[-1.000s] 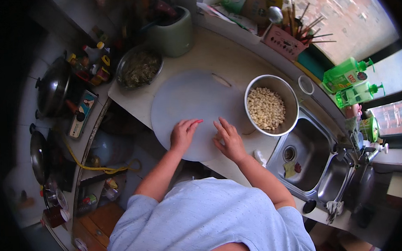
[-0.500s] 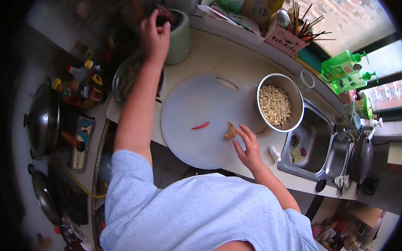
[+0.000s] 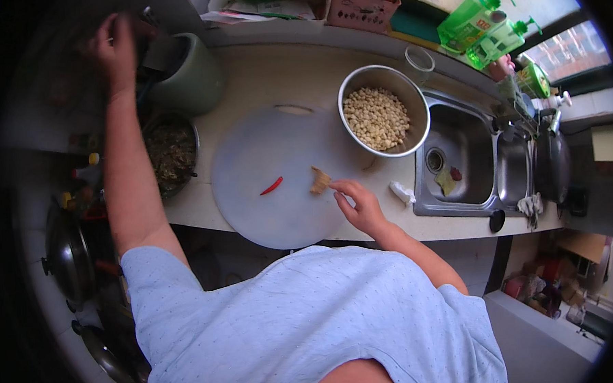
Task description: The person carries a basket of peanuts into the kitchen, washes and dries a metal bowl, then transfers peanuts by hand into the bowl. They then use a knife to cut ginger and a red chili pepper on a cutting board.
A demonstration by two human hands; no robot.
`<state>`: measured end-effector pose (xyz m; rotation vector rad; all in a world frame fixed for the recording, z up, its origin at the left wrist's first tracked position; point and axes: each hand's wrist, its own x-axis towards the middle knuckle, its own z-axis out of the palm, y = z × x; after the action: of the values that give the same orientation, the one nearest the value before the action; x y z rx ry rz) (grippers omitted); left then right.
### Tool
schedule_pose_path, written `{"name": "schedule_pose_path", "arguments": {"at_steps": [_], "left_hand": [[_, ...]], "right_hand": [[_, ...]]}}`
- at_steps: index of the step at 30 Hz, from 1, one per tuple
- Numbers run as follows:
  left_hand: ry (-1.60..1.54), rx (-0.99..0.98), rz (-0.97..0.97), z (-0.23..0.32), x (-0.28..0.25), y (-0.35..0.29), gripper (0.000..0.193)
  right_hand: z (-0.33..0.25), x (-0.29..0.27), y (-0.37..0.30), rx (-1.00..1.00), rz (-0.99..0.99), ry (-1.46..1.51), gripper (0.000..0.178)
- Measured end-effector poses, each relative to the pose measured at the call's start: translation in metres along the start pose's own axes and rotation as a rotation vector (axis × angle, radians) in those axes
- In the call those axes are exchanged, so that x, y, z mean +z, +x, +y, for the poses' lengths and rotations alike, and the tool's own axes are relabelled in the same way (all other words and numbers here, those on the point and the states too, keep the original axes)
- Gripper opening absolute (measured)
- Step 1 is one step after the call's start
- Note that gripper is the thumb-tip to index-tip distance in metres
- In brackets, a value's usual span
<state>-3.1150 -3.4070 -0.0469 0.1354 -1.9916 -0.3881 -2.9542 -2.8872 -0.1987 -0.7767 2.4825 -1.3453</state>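
My left arm stretches to the far left, where my left hand [image 3: 114, 53] is blurred beside a grey-green container [image 3: 192, 77]. A dark, flat, blade-like thing [image 3: 166, 54] shows at that container's mouth; whether my hand grips anything is unclear. My right hand [image 3: 363, 208] is open, with thumb and index finger apart. Its index fingertip touches or nearly touches a knobbly tan piece of ginger [image 3: 319, 181] on a round, pale cutting board [image 3: 250, 153]. Left of the ginger lies a red chili [image 3: 271, 185].
A steel bowl [image 3: 423, 111] of pale kernels stands at the board's far right, beside a double sink [image 3: 485, 201]. A white crumpled thing [image 3: 402, 193] lies near the sink. Left of the board is a pot [image 3: 196, 138] with dark contents. Green pump bottles [image 3: 473, 23] line the window.
My left hand has moved from the container's rim farther left. My right hand stays by the ginger. The view has shifted, so the board sits farther left in it.
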Motion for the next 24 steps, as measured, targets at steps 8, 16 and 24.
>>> {"name": "schedule_pose_path", "arguments": {"at_steps": [8, 16, 24], "left_hand": [[-0.422, 0.097, 0.081, 0.196, -0.087, -0.083, 0.042], [-0.580, 0.006, -0.269, 0.314, -0.085, -0.261, 0.035], [-0.404, -0.242, -0.718, 0.299, -0.042, -0.362, 0.033]], "right_hand": [[-0.075, -0.058, 0.078, 0.285, -0.196, 0.995, 0.043], [-0.094, -0.052, 0.084, 0.579, -0.331, 1.229, 0.065], [-0.018, -0.056, 0.011, 0.480, -0.161, 0.522, 0.051]]}}
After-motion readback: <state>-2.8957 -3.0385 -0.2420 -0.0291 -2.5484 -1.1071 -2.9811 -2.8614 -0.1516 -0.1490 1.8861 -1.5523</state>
